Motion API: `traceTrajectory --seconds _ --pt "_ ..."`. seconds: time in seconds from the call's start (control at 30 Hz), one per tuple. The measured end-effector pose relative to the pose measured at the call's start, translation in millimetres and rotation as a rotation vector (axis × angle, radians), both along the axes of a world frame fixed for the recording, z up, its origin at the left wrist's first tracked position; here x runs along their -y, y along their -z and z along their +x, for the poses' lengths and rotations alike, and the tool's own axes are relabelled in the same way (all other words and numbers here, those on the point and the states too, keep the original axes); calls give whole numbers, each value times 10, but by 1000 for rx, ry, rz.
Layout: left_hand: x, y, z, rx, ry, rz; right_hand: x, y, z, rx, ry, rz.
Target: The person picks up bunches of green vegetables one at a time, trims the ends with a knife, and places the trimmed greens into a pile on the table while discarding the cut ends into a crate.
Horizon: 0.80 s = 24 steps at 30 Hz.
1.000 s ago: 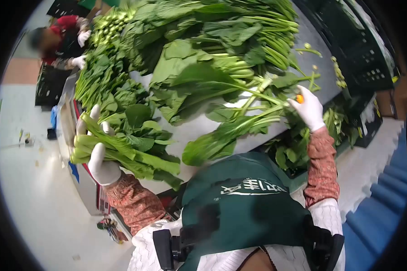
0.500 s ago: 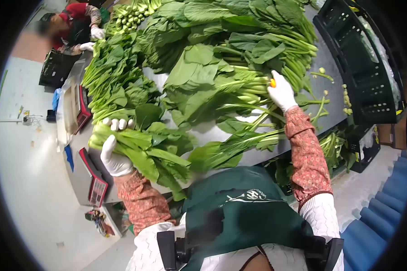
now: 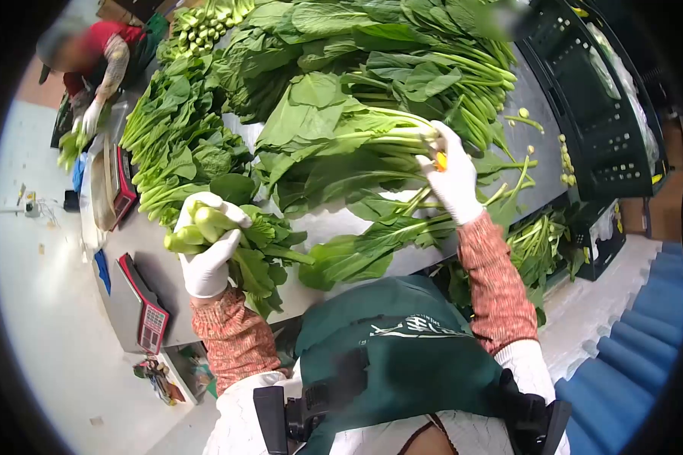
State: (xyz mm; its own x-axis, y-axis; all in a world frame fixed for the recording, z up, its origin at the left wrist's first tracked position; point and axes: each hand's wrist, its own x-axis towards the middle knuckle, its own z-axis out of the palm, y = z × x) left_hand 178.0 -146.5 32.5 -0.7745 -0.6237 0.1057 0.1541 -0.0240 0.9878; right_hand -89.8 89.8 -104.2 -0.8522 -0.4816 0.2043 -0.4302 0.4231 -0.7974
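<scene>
My left hand, in a white glove, is wrapped round a bunch of leafy greens. Its pale cut stem ends point up toward me, and the leaves hang to the right over the metal table's near edge. On the right, my gloved right hand closes round the stem ends of other long-stemmed leafy greens, whose broad leaves lie to the left on the table. A small orange object shows at the fingers of this hand; most of it is hidden. Loose leafy stalks lie just below.
Large piles of greens cover the table's far side. Two red-edged scales stand at left. A dark green crate borders the right, near trimmed stem pieces. At upper left, a co-worker in red holds greens.
My left hand has turned its bunch, bringing the stem ends upward. My right hand has shifted left and down, with fingers now round the stems. The co-worker's hand has moved left with greens.
</scene>
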Motion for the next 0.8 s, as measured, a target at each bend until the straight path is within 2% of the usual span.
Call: traceTrajectory --seconds 0.07,0.1,0.2,0.37,0.5,0.6,0.63,0.73,0.8 --pt "-58 -44 -78 26 30 -29 -17 307 -182 -115 -66 355" --pt "-101 -71 -103 29 38 -48 -24 397 -232 -32 -54 363" --pt "-136 -90 -100 74 70 -102 10 396 -274 -128 11 325" --pt "-245 -78 -120 117 89 -41 203 244 -470 -181 12 488" --pt "-314 -94 -110 190 150 -124 96 148 -503 -193 -118 350" --pt "-340 -85 -130 236 144 -150 43 76 -415 207 -211 108" --pt "-330 -63 -132 232 159 -161 111 366 -444 139 -237 -265" --pt "-399 -54 -194 217 182 -163 99 -278 -254 853 -221 -421" --pt "-425 -32 -246 224 198 -168 197 -244 -124 846 -101 -530"
